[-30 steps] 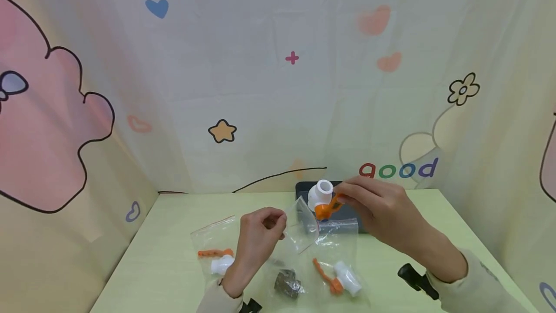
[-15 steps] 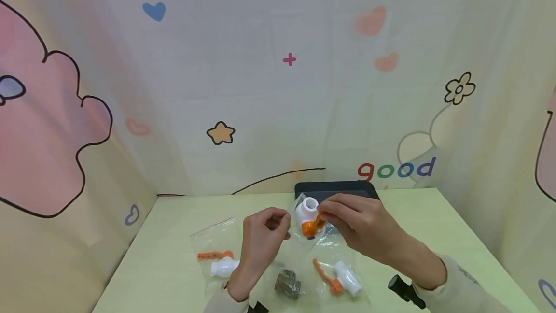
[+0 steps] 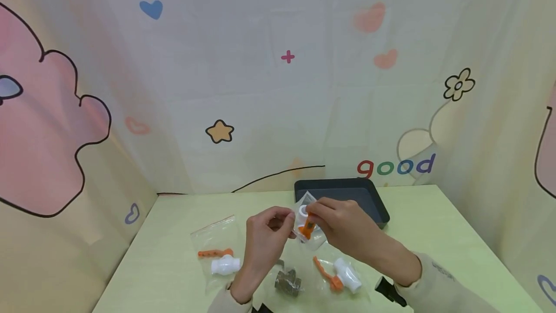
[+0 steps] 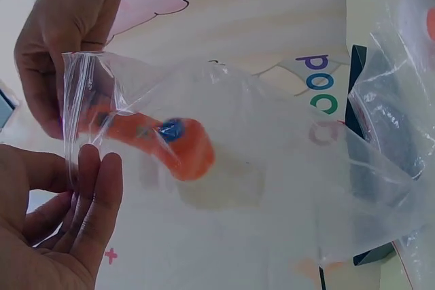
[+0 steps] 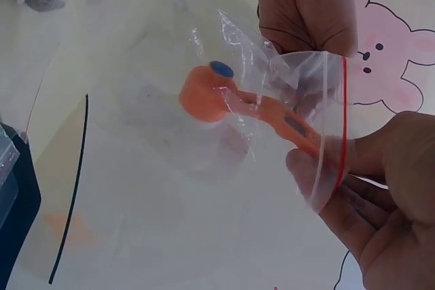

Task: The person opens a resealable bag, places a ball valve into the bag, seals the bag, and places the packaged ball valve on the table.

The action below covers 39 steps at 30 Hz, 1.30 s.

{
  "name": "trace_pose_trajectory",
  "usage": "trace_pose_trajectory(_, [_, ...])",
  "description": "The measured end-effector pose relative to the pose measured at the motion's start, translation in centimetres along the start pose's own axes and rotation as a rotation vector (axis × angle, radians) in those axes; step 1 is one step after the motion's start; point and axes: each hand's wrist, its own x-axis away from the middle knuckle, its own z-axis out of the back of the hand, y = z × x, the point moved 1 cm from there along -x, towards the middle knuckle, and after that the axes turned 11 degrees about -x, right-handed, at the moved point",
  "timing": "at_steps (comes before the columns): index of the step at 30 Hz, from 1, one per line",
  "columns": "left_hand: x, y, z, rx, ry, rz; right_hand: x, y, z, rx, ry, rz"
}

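Observation:
My right hand (image 3: 343, 221) pinches the orange handle (image 5: 272, 117) of a white plastic ball valve (image 3: 303, 212). The valve body and most of the handle are inside a clear zip bag (image 4: 326, 202), and the right fingertips reach into its mouth. My left hand (image 3: 266, 235) pinches the bag's edge at the red-lined opening, as the right wrist view shows. Through the film the valve's white body looks faint. A blue spot (image 5: 221, 69) marks the handle's hub. On the table beneath lie other bagged fittings.
A dark tray (image 3: 375, 202) stands at the table's back. Bagged white valves with orange handles lie at left (image 3: 225, 265) and right (image 3: 346, 274). Between them is a bagged grey-brown fitting (image 3: 287, 283). A printed curtain (image 3: 260, 86) hangs behind the table.
My right hand has moved left and down, bringing the valve from above the tray into the bag's mouth. The left hand has shifted slightly right, still pinching the bag.

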Motion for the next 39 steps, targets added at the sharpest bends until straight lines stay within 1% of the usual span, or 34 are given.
trace_pose_trajectory(3, [0.1,0.2,-0.2,0.035,-0.006,0.012,-0.2,0.1,-0.6,0.017,-0.048,-0.051])
trace_pose_trajectory(6, [0.1,0.2,-0.3,0.039,-0.009,-0.001,-0.3,0.2,-1.2,0.041,-0.097,-0.099])
trace_pose_trajectory(9, [0.2,0.3,-0.4,0.030,-0.003,-0.024,-0.4,0.4,-1.7,0.044,-0.141,-0.165])
trace_pose_trajectory(12, [0.2,0.3,-0.4,0.025,0.001,-0.041,-0.3,0.6,-2.1,0.048,-0.173,-0.213])
trace_pose_trajectory(18, [0.2,0.3,-0.5,0.005,-0.011,-0.040,-0.1,0.8,-2.7,0.093,-0.216,-0.224])
trace_pose_trajectory(22, [0.2,0.3,-0.6,0.016,0.000,-0.029,0.0,0.9,-2.5,0.064,-0.241,-0.229])
trace_pose_trajectory(29, [0.2,0.2,-0.5,0.075,0.042,-0.010,-0.4,1.0,-0.7,-0.051,-0.217,-0.233])
trace_pose_trajectory(33, [0.2,0.1,-0.4,0.097,0.062,0.015,-0.3,1.0,0.2,-0.088,-0.194,-0.209])
trace_pose_trajectory(36, [0.3,0.1,-0.4,0.108,0.084,0.029,0.0,0.8,0.7,-0.088,-0.122,-0.202])
trace_pose_trajectory(39, [0.3,0.1,-0.3,0.123,0.111,0.036,0.4,0.6,1.0,-0.055,-0.027,-0.235])
